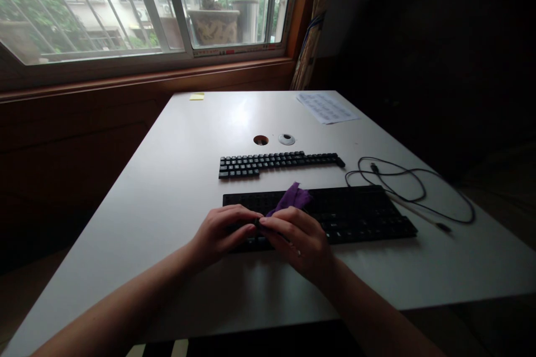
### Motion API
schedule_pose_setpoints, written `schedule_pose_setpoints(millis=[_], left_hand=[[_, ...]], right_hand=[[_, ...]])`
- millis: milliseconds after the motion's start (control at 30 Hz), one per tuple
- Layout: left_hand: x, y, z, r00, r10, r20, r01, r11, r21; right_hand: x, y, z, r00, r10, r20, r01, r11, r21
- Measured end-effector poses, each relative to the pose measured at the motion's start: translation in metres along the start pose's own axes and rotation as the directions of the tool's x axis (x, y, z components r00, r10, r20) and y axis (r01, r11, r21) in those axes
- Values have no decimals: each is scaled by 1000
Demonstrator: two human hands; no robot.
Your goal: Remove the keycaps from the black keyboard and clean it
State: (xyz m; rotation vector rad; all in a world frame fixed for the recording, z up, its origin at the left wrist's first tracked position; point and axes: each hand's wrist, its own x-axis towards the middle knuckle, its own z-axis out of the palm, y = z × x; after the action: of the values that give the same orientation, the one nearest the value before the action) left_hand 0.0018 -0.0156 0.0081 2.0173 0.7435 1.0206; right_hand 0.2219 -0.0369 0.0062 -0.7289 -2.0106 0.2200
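1. The left hand (pixel 220 231) is nearly closed, thumb and forefinger pinching a small dark piece (pixel 257 223) – too small to make out clearly.
2. The right hand (pixel 304 240) meets it fingertip to fingertip, fingers curled and closed on a purple cloth (pixel 295 198), which sticks up past the knuckles; its fingertips touch the dark piece as well.
3. Under and just beyond both hands lies a black keyboard (pixel 355 206), flat on the white bench (pixel 159 195), reaching well out to the right of the right hand. Its near left part is hidden by the hands.
4. Farther ahead of the hands, loose black keys (pixel 276 162) stand packed in rows, apart from the keyboard.
5. Right of the right hand, a dark cable (pixel 474 215) lies in loops.
6. Beyond the keys are a round hole (pixel 261 140) and, just right of it, a round cover (pixel 287 139).
7. Farthest from the hands – papers (pixel 329 109) to the right, a yellow note (pixel 196 96) to the left.
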Motion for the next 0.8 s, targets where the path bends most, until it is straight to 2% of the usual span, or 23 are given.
schedule_pose_setpoints(millis=[200, 600, 800], left_hand=[[-1, 0, -1, 997, -71, -10, 70, 991, -112], [-4, -3, 5, 990, -135, -28, 128, 977, -170], [-7, -4, 8, 979, -188, -80, 166, 960, -224]], right_hand=[[-1, -1, -1, 993, 43, -106, -38, 998, 52], [2, -2, -1, 1000, 15, -5, -15, 1000, 18], [4, -1, 0, 1000, 26, 17, -26, 1000, 12]])
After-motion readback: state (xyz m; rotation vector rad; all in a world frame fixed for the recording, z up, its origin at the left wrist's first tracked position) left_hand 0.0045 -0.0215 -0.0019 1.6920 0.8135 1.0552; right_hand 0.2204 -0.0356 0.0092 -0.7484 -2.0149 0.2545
